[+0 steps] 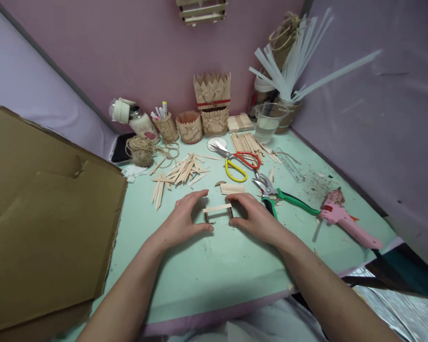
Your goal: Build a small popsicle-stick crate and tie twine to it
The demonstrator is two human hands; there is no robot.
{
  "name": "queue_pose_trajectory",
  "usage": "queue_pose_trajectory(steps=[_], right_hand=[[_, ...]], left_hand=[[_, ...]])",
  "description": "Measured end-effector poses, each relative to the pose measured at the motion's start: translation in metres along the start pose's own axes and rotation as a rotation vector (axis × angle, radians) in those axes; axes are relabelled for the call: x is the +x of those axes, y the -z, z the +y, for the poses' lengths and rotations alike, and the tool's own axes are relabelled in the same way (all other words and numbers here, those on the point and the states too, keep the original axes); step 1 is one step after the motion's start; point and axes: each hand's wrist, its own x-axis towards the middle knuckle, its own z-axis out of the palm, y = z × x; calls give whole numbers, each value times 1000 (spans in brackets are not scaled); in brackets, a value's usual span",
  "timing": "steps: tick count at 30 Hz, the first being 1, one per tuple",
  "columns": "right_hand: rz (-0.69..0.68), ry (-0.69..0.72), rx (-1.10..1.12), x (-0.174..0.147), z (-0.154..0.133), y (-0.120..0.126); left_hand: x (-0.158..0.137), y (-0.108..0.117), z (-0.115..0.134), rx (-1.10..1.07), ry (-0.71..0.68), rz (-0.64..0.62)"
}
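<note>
Head view, and from where I stand both bare hands are down on the green table (185, 280), one at either end of a small wooden frame (217, 208). The frame sits near the middle of the table, a pale strip along its top and a dark upright at each end. The left hand (183, 218) curves about its left end with thumb and fingers well apart, the fingertips just beside the wood. The right hand (255, 216) has its finger and thumb close about the right upright; whether they press on it, I can't tell. Just beyond the frame lies a short stack (231, 189) of strips, and a loose heap of sticks (185, 171) spreads farther back, to the left. Scissors (231, 154) with one red and one yellow handle lie open behind the stack. Green-handled pruners (269, 187) rest to the right, near the right hand, and past them a pink glue gun (349, 225) lies by the table's edge. Along the back stand a bottle (142, 124), a marker pot (167, 128) and a clear cup (266, 129); a twine ball (142, 152) sits before the bottle, and a big sheet of cardboard (50, 218) fills the left side.
</note>
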Motion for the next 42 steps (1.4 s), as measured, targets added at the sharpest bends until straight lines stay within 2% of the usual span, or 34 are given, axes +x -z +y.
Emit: queue_pose_trajectory(steps=[3, 8, 21, 27, 30, 33, 36, 39, 42], right_hand=[[-8, -5, -6, 0, 1, 0], [-15, -13, -19, 0, 2, 0], [-19, 6, -47, -1, 0, 1], [-11, 62, -80, -1, 0, 2], [38, 170, -133, -6, -3, 3], [175, 288, -270, -13, -8, 6], [279, 365, -400, -18, -14, 7], [316, 402, -467, -18, -15, 6], [332, 396, -498, -16, -14, 4]], left_hand=[[-2, -1, -6, -36, 55, -39], [3, -6, -4, -61, 68, -44], [2, -6, -9, -47, -12, -24], [1, -4, -9, -76, -53, -34], [0, 2, -5, -54, -93, -34], [-3, 11, 1, -6, -183, 15], [-11, 14, 3, 111, -289, 150], [-20, 10, 0, 214, -356, 284], [-23, 1, -5, 240, -360, 353]])
